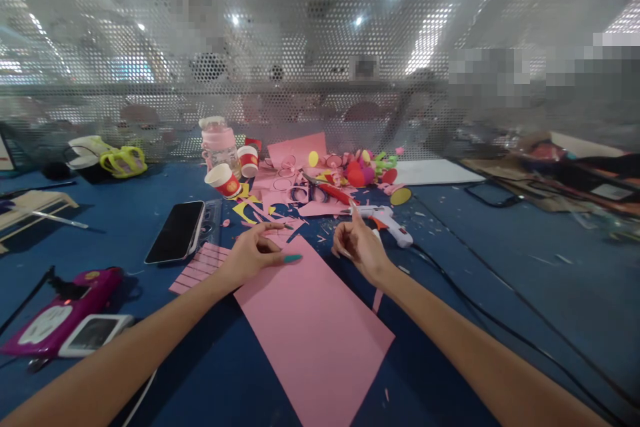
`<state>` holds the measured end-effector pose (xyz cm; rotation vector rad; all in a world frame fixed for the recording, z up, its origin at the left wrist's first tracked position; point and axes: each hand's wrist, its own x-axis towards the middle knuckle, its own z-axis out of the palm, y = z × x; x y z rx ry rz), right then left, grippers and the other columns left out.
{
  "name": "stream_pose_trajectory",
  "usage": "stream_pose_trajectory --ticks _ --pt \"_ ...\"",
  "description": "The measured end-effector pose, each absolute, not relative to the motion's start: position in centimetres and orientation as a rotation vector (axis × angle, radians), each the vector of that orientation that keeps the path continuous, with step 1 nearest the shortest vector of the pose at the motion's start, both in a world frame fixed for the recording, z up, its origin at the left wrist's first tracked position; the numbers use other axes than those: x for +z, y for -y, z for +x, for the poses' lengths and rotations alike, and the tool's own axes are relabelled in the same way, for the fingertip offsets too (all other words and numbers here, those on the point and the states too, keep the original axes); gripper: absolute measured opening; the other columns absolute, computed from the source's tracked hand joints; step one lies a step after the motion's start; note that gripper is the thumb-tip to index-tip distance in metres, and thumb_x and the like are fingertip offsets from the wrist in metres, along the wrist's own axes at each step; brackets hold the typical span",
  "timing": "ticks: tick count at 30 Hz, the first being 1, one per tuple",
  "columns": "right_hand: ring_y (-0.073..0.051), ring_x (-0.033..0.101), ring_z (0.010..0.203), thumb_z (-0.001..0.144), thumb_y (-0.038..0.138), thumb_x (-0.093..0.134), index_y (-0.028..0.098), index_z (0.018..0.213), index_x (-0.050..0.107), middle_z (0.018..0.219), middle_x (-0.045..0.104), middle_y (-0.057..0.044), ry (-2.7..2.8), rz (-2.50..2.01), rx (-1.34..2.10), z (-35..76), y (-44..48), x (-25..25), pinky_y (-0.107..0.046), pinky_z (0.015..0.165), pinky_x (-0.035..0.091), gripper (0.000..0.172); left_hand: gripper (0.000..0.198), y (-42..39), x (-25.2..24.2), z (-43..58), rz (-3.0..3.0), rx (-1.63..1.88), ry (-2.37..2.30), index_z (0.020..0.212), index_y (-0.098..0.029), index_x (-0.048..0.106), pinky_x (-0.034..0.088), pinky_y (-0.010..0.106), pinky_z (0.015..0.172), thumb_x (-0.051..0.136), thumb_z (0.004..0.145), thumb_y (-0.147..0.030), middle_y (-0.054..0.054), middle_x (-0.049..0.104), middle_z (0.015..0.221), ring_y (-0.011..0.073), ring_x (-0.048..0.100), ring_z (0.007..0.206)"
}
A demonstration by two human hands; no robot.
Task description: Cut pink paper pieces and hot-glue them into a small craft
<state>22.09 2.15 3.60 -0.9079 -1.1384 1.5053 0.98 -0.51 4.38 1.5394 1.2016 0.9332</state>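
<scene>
At 12 o'clock a perforated metal panel (pixel 300 33) backs the blue desk (pixel 530 233). Toward 10 o'clock stands a pink-topped clear bottle (pixel 217 137), two red-and-white paper cups (pixel 223 181) near it. At 9 o'clock sits a yellow patterned object (pixel 124 162), and farther out a pale wooden rack (pixel 50 199). Between 8 and 9 lies a dark-screened phone (pixel 176 232); at 8, a purple device (pixel 60 317) sits just beside a white one (pixel 95 335). A white sheet (pixel 435 172) lies at 3.

Pink sheet (pixel 317 340) on a blue bench (pixel 500 267).
The left hand (pixel 257 250) lays its thumb over the sheet's far corner, fingers apart; the right hand (pixel 357 240), loosely curled, is just beside a white glue gun (pixel 397 230).
</scene>
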Motion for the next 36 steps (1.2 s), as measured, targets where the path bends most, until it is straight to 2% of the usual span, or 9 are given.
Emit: stream_pose_trajectory --ticks 6,11,15,24,36 --pt "-0.006 0.032 0.033 0.07 0.065 0.045 0.017 0.047 0.048 0.037 0.042 0.003 1.201 -0.89 1.488 22.02 -2.2 3.43 -0.025 0.042 0.032 0.053 0.067 0.47 4.26 0.97 1.541 0.948 -1.2 0.109 -0.014 0.047 0.032 0.02 0.048 0.073 0.053 -0.039 -0.008 0.053 0.047 0.008 0.044 0.045" --pt "-0.006 0.034 0.035 0.066 0.051 0.06 0.018 0.049 0.044 0.037 0.04 0.006 1.318 -0.91 1.43 22.08 -2.23 3.25 -0.024 0.043 0.03 0.041 0.067 0.46 4.29 0.95 1.57 0.949 -1.222 0.109 -0.013 0.047 0.034 0.021 0.049 0.072 0.053 -0.04 -0.007 0.053 0.046 0.0088 0.045 0.046" --pt "-0.005 0.033 0.035 0.066 0.044 0.064 0.017 0.05 0.044 0.036 0.04 0.007 1.395 -0.957 1.407 21.94 -1.99 3.38 -0.023 0.042 0.027 0.037 0.068 0.5 4.35 0.98 1.574 0.932 -1.221 0.109 -0.013 0.047 0.033 0.02 0.049 0.072 0.053 -0.04 -0.008 0.051 0.044 0.0083 0.043 0.045" --pt "-0.003 0.033 0.033 0.062 0.044 0.066 0.017 0.052 0.045 0.039 0.047 0.006 1.4 -1.04 1.373 21.76 -1.72 3.64 -0.02 0.036 0.021 0.036 0.066 0.63 4.28 0.98 1.562 0.94 -1.206 0.109 -0.014 0.048 0.036 0.021 0.049 0.073 0.053 -0.04 -0.006 0.056 0.048 0.0099 0.049 0.048" --pt "-0.003 0.032 0.033 0.06 0.043 0.068 0.017 0.051 0.044 0.038 0.046 0.006 1.386 -1.057 1.359 21.56 -1.47 4.09 -0.02 0.036 0.02 0.036 0.066 0.74 4.48 1.05 1.554 0.925 -1.19 0.109 -0.014 0.048 0.036 0.02 0.048 0.073 0.053 -0.038 -0.006 0.057 0.048 0.0098 0.051 0.048"
